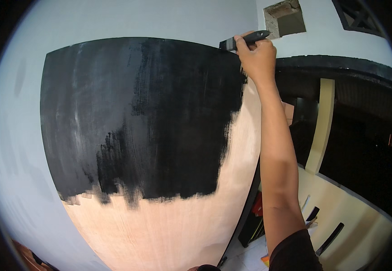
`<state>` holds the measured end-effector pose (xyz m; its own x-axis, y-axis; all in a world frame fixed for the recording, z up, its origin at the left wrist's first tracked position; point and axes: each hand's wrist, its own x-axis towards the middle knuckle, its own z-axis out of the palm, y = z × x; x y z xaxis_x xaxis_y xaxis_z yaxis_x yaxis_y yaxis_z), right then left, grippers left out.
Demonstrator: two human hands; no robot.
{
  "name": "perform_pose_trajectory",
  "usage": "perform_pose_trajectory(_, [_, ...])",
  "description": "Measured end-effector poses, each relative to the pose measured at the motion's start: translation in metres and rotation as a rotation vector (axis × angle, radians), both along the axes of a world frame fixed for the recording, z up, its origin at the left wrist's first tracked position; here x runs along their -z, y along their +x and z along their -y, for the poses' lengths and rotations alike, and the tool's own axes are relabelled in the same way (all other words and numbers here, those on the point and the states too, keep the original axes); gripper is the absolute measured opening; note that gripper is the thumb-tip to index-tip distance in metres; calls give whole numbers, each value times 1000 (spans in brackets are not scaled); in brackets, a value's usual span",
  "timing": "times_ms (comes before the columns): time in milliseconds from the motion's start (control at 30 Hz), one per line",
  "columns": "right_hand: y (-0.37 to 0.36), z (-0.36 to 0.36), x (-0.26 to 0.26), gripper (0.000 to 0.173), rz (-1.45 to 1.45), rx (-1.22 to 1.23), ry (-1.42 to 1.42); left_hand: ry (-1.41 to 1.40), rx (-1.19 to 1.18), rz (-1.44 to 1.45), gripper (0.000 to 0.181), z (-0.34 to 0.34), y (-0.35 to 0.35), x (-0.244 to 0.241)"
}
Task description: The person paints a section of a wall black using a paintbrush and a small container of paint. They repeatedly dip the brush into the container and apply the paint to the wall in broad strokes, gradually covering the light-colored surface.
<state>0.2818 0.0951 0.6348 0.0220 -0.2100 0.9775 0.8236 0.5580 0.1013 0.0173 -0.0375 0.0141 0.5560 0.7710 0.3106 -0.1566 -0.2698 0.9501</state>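
My right hand [259,59] is raised at the upper right, its thumb and fingers closed around a flat paintbrush [261,35] with a black handle. The dark bristles meet the top edge of a wooden panel [162,230], close to its upper right corner. Black paint [186,128] covers most of the panel's upper part, streaky and greyer on the left, darker on the right. Bare pale wood shows below a ragged paint edge and along the right side. At the bottom rim, a skin-coloured sliver beside a dark rounded thing may be my left hand; what it holds is hidden.
A pale wall [16,135] stands behind and left of the panel. To the right are a rough square hole [289,23] in the wall, a dark opening with a yellowish post [322,125], and a low cream wall [358,216]. White floor tiles [241,255] show below.
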Motion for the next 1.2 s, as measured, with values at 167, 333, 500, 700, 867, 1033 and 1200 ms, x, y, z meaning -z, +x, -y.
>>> perform_pose_trajectory(167, [11,-2,4,28,-11,41,-106,-9,-43,-60,95,8,-6,-26])
perform_pose_trajectory(333, [3,-3,4,28,9,19,-19,21,-57,-41,93,7,-5,-4])
perform_pose_trajectory(500, [-9,-7,13,27,-1,-77,-79,-24,-88,-33,90,11,-4,-1])
perform_pose_trajectory(700, [-51,-40,11,20,104,-333,-2,-122,-97,-11,87,16,7,10])
perform_pose_trajectory(867, [26,-45,22,21,-149,-193,-119,-288,-129,82,84,21,8,13])
perform_pose_trajectory(1033, [-5,-23,22,27,-74,-94,159,-14,-232,-67,85,19,-1,3])
perform_pose_trajectory(1200, [-99,-59,11,20,154,-412,61,-40,-210,-48,86,18,6,19])
